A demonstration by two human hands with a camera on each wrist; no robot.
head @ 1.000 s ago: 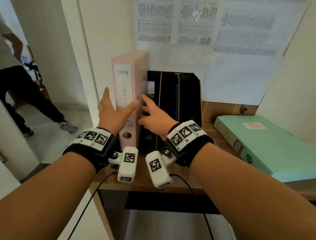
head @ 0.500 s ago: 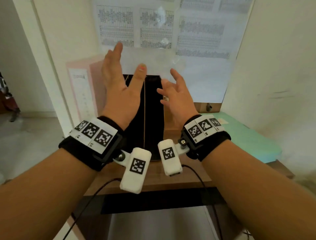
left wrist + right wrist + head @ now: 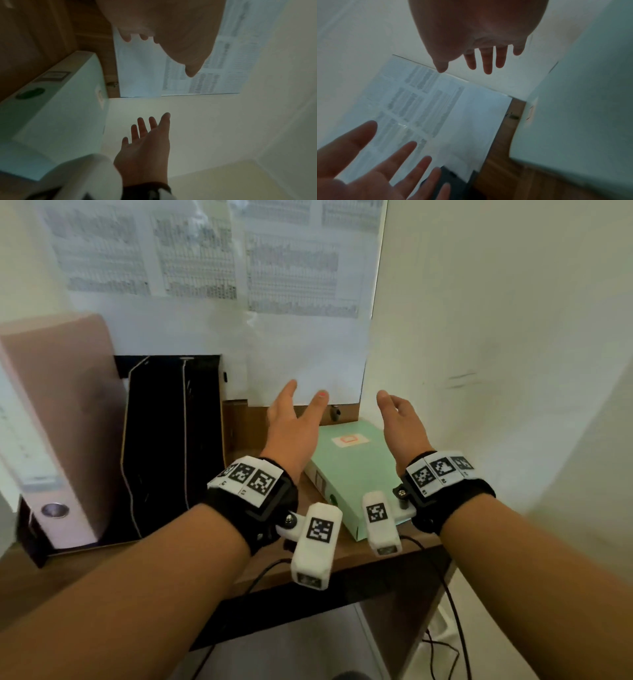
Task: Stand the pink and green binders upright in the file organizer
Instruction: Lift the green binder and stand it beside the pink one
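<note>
Lying flat on the tabletop (image 3: 356, 553) is the green binder (image 3: 356, 470). The left hand (image 3: 289, 433) and right hand (image 3: 402, 428) hang above it, fingers spread wide, holding nothing. The pink binder (image 3: 51, 419) stands up in the black file organizer (image 3: 171, 440).

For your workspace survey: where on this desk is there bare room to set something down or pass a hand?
Bare wood shows between the file organizer and the green binder, and along the desk front edge. The pink binder fills the organizer's left slot; the green binder crowds the right corner against the wall.
</note>
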